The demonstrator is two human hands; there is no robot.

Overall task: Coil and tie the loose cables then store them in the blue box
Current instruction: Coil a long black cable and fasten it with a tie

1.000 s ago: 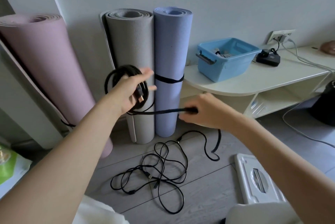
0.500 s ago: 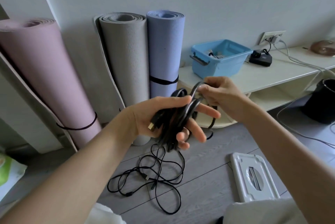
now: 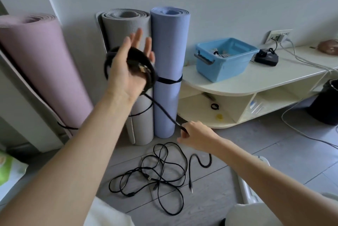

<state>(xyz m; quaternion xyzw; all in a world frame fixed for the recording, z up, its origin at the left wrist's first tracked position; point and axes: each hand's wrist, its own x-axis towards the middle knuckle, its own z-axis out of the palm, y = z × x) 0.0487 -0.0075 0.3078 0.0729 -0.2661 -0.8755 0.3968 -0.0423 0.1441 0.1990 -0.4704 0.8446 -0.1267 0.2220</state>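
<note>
Head view: the left hand (image 3: 126, 72), fingers spread, is carrying the black cable coil (image 3: 131, 66) at centre-left while the right hand (image 3: 196, 135) is pinching its tail below; the unclamped loops risk slipping off before reaching the blue box (image 3: 225, 61), centre-right.

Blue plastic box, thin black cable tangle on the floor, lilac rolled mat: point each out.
Blue plastic box (image 3: 222, 69): head view, front wall.
Thin black cable tangle (image 3: 161, 170): head view, middle loops.
Lilac rolled mat (image 3: 169, 46): head view, upper side.
</note>
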